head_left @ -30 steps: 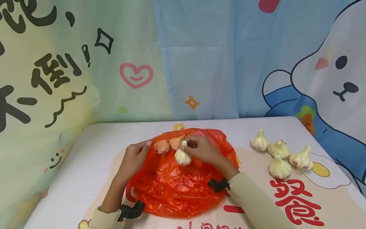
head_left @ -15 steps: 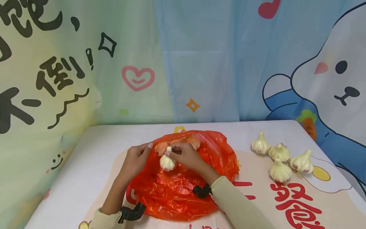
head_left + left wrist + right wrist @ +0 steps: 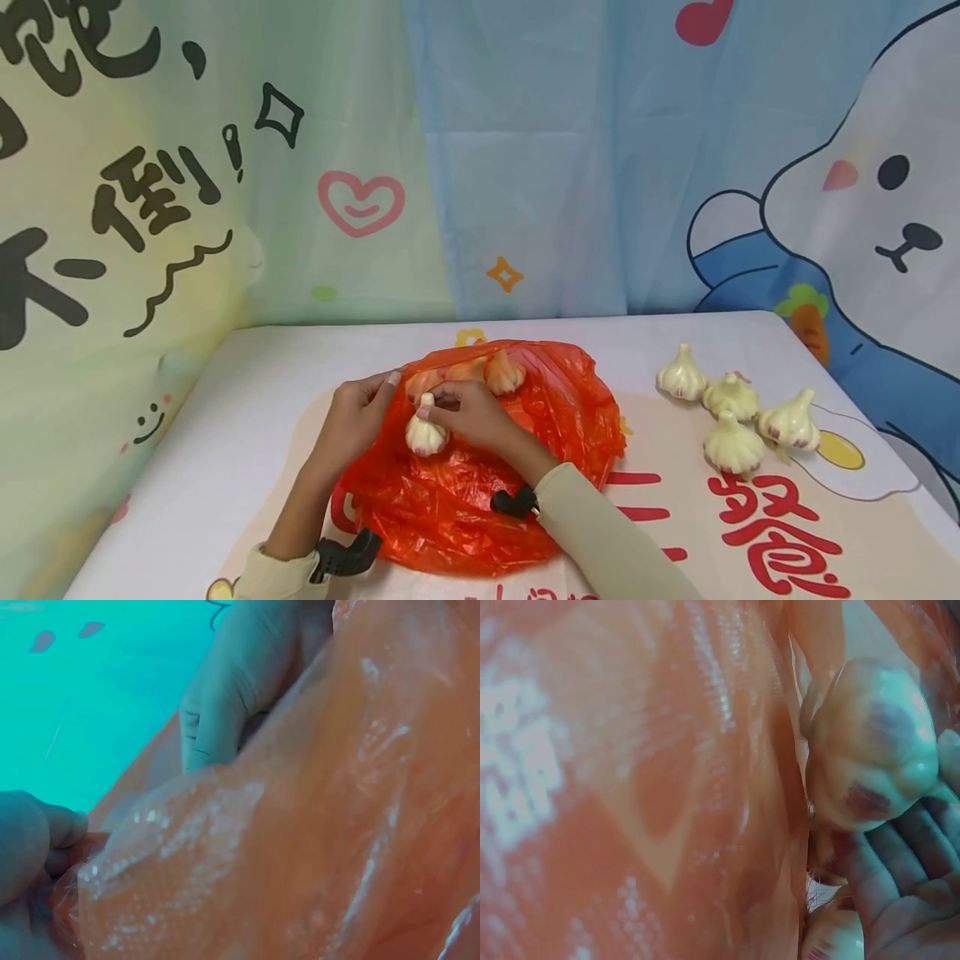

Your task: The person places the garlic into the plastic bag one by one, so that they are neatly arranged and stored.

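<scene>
A red plastic bag point(image 3: 480, 517) lies spread on the table, with garlic bulbs point(image 3: 505, 372) showing inside near its far edge. My left hand point(image 3: 356, 421) pinches the bag's left rim; in the left wrist view its fingers point(image 3: 67, 825) grip the gathered plastic. My right hand point(image 3: 476, 417) holds a garlic bulb point(image 3: 426, 429) by its stem over the bag's left part, close to the left hand. In the right wrist view that bulb point(image 3: 874, 746) sits beside the fingers point(image 3: 900, 862), and more garlic point(image 3: 836, 934) shows below it.
Several garlic bulbs point(image 3: 733, 443) stand grouped on the right side of the table. A printed cloth point(image 3: 862, 533) covers the tabletop, and a patterned curtain point(image 3: 525, 167) hangs behind it.
My right hand has moved left with the garlic bulb, toward my left hand, uncovering a bulb inside the bag. The left hand keeps its pinch on the rim, nearly still.
</scene>
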`<state>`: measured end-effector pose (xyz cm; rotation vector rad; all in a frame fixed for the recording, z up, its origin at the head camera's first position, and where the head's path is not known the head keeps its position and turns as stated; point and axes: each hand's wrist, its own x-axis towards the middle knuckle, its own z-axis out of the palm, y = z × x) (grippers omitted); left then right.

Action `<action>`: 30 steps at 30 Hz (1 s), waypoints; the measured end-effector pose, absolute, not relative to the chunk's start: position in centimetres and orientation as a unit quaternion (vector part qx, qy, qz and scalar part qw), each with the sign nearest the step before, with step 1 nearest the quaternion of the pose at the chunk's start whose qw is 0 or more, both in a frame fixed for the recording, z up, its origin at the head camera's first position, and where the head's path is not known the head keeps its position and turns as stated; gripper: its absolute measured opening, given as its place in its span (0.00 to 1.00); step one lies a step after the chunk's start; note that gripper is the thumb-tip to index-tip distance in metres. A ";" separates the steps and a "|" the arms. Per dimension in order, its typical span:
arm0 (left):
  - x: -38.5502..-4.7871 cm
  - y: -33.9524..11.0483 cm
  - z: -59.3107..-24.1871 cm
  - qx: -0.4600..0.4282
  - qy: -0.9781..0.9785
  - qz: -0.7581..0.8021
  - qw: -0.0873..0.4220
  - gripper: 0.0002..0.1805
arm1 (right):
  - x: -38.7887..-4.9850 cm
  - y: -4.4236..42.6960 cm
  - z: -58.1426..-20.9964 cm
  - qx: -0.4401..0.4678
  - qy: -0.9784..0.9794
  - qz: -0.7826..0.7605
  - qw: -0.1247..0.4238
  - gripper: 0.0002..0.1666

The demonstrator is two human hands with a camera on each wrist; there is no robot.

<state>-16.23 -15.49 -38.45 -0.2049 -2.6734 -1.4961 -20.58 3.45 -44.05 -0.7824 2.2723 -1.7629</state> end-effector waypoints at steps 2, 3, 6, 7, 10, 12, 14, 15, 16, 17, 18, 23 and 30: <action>-16.2 -15.5 -38.5 -0.068 -0.872 -0.484 0.036 0.23 | -20.5 3.3 -44.2 -0.257 0.763 -0.587 0.083 0.12; -16.2 -15.5 -38.6 -0.066 -0.872 -0.484 0.036 0.23 | -20.5 3.3 -44.2 -0.257 0.764 -0.585 0.086 0.12; -16.1 -15.6 -38.7 -0.056 -0.875 -0.480 0.036 0.23 | -20.4 3.1 -44.3 -0.257 0.767 -0.580 0.093 0.13; -16.1 -15.7 -38.7 -0.051 -0.876 -0.479 0.034 0.23 | -20.4 3.0 -44.2 -0.257 0.769 -0.578 0.093 0.13; -16.1 -15.8 -38.8 -0.047 -0.878 -0.476 0.034 0.23 | -20.3 2.8 -44.2 -0.252 0.772 -0.577 0.091 0.14; -16.1 -15.8 -38.7 -0.049 -0.877 -0.477 0.033 0.23 | -20.2 2.7 -44.2 -0.247 0.774 -0.576 0.087 0.14; -16.1 -15.8 -38.8 -0.053 -0.875 -0.480 0.033 0.23 | -20.1 2.6 -44.1 -0.245 0.775 -0.575 0.086 0.15; -16.2 -15.9 -38.8 -0.053 -0.874 -0.483 0.031 0.23 | -20.0 2.6 -44.0 -0.245 0.777 -0.574 0.084 0.15; -16.2 -15.9 -38.7 -0.057 -0.873 -0.483 0.032 0.23 | -20.0 2.6 -44.0 -0.244 0.777 -0.574 0.083 0.15; -16.3 -15.9 -38.7 -0.060 -0.871 -0.486 0.032 0.23 | -20.0 2.6 -44.0 -0.247 0.780 -0.570 0.081 0.15; -16.3 -15.9 -38.7 -0.063 -0.870 -0.488 0.032 0.23 | -20.0 2.6 -43.9 -0.249 0.785 -0.562 0.082 0.15; -16.5 -15.8 -38.7 -0.070 -0.870 -0.487 0.035 0.23 | -20.1 2.6 -43.9 -0.260 0.801 -0.532 0.088 0.12; -16.4 -15.7 -38.6 -0.060 -0.872 -0.485 0.029 0.23 | -20.1 2.8 -43.9 -0.240 0.798 -0.547 0.089 0.12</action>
